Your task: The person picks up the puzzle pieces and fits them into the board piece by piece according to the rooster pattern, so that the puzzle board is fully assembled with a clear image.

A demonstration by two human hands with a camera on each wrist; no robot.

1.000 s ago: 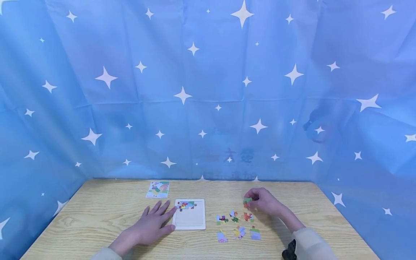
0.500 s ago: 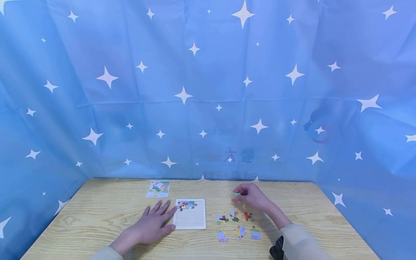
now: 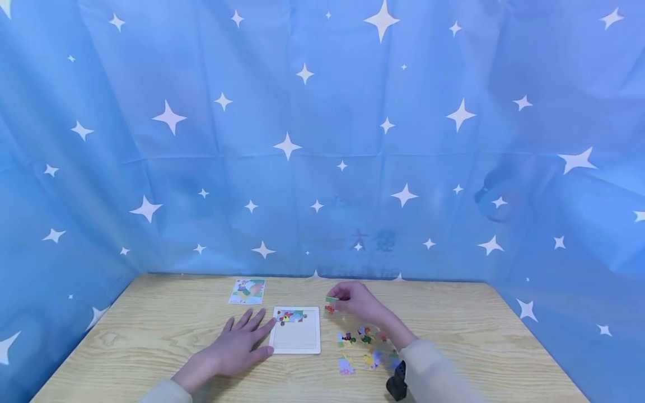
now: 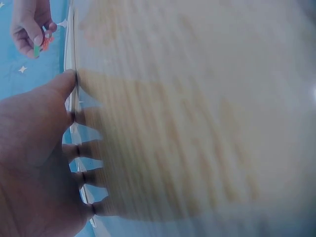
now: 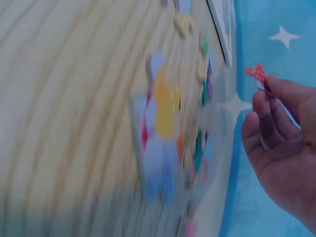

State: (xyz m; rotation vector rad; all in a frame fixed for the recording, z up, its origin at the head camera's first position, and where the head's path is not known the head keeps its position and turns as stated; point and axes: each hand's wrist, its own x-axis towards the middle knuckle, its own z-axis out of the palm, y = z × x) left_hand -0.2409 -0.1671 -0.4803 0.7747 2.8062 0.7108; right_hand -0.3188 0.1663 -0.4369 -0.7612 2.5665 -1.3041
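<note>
In the head view my right hand (image 3: 356, 302) pinches a green and red puzzle piece (image 3: 331, 303) above the table, just right of the puzzle frame. The right wrist view shows the red side of that piece (image 5: 257, 74) between thumb and fingers. My left hand (image 3: 239, 346) lies with its fingers spread, thumb and index fingertip touching the left edge of the white puzzle frame (image 3: 297, 344). Joined colourful pieces (image 3: 290, 316) sit in the frame's upper left part. In the left wrist view, the left hand (image 4: 39, 158) rests its straight fingers on the wooden surface.
Several loose puzzle pieces (image 3: 346, 365) lie right of the frame, some partly behind the right forearm. A picture card (image 3: 247, 291) lies at the back left of the wooden table (image 3: 151, 319). A blue curtain (image 3: 322, 184) with white stars stands behind it.
My right hand has moved left with the puzzle piece, from above the loose pieces to beside the frame. The left hand keeps its place at the frame's edge.
</note>
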